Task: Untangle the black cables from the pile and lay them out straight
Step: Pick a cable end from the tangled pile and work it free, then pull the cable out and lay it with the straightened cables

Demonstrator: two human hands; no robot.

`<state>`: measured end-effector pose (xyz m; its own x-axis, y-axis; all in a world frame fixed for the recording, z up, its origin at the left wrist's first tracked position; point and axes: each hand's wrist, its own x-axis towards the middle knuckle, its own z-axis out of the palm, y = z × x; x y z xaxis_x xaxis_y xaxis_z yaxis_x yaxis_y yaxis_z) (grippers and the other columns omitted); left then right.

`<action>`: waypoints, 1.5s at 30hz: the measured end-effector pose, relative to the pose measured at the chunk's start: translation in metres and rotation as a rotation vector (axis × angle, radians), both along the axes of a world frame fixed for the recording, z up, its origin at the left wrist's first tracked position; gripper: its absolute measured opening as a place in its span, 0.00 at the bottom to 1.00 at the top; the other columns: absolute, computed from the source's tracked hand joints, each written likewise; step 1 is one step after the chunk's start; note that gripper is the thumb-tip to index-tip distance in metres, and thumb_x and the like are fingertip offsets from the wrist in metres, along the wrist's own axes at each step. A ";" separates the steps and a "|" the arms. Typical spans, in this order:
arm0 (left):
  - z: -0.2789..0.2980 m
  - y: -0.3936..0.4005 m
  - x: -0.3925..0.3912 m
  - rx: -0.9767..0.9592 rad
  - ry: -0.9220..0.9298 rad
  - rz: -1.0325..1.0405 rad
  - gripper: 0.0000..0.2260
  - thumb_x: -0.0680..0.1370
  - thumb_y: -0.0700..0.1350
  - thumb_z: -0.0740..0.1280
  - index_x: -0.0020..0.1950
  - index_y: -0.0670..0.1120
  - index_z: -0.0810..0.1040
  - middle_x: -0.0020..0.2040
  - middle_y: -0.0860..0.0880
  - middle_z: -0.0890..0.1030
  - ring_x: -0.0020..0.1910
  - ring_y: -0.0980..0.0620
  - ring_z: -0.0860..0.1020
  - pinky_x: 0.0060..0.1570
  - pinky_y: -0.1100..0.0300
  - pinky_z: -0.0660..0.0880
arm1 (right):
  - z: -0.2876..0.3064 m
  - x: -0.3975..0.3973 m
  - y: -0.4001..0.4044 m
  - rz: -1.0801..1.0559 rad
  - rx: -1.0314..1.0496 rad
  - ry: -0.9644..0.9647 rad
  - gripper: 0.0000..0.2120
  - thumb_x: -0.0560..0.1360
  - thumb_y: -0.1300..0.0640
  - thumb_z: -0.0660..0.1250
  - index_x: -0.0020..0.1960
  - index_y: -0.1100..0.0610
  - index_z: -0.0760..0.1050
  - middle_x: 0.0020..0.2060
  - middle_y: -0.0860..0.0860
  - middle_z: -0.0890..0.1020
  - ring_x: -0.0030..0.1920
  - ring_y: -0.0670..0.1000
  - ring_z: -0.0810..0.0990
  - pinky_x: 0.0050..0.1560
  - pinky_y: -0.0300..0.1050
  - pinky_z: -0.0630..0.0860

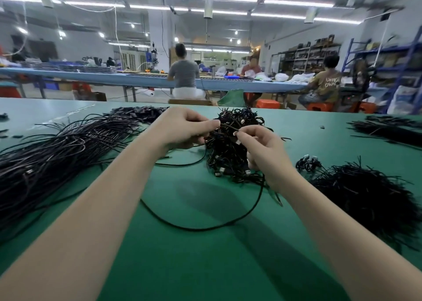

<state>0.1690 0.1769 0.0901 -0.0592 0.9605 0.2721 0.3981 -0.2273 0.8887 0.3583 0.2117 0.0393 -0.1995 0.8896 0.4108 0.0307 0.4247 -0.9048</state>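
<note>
A tangled pile of black cables (230, 154) with metal plugs sits mid-table on the green table (182, 266). My left hand (182, 127) pinches a black cable (225, 127) at the pile's top left. My right hand (262, 150) pinches the same cable a little to the right, over the pile. One loose cable (205, 226) loops from the pile toward me across the table. A broad bundle of straightened black cables (57, 157) lies at the left.
Another heap of black cables (365, 193) lies at the right, and a further bundle (388, 129) at the far right. Small black parts (137, 112) lie behind the left bundle. Beyond the table edge, people sit at a long blue bench (137, 79).
</note>
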 end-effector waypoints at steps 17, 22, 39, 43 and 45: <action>0.021 -0.016 0.012 -0.171 -0.173 -0.119 0.14 0.82 0.54 0.57 0.47 0.46 0.75 0.36 0.49 0.84 0.40 0.52 0.84 0.46 0.56 0.79 | -0.007 -0.021 -0.021 0.461 -0.337 0.183 0.13 0.81 0.50 0.59 0.41 0.53 0.76 0.26 0.47 0.57 0.24 0.46 0.54 0.26 0.36 0.54; 0.018 -0.015 0.014 -0.111 -0.097 -0.047 0.21 0.83 0.57 0.54 0.45 0.47 0.81 0.44 0.48 0.86 0.47 0.51 0.84 0.48 0.57 0.80 | -0.006 -0.017 -0.017 0.481 -0.341 0.161 0.12 0.80 0.49 0.60 0.42 0.51 0.78 0.28 0.48 0.56 0.25 0.46 0.54 0.27 0.37 0.54; 0.007 -0.013 -0.002 -0.594 0.219 -0.460 0.28 0.82 0.59 0.46 0.50 0.46 0.83 0.46 0.48 0.85 0.44 0.52 0.84 0.43 0.62 0.77 | 0.009 0.004 0.000 0.305 -0.336 0.091 0.17 0.78 0.45 0.63 0.36 0.54 0.75 0.21 0.45 0.60 0.21 0.46 0.56 0.24 0.38 0.58; -0.003 0.002 0.011 -0.345 -0.207 -0.216 0.23 0.84 0.57 0.46 0.55 0.45 0.76 0.51 0.47 0.83 0.55 0.49 0.80 0.52 0.58 0.75 | 0.006 -0.003 -0.008 0.538 -0.246 0.014 0.13 0.78 0.47 0.62 0.52 0.53 0.81 0.25 0.45 0.64 0.23 0.45 0.59 0.26 0.37 0.59; 0.007 0.002 0.005 -0.175 -0.578 -0.255 0.23 0.84 0.55 0.46 0.61 0.43 0.76 0.53 0.46 0.84 0.54 0.49 0.81 0.48 0.58 0.78 | -0.003 -0.010 -0.014 0.683 -0.335 -0.068 0.14 0.75 0.46 0.63 0.53 0.50 0.81 0.28 0.46 0.64 0.25 0.46 0.60 0.28 0.38 0.62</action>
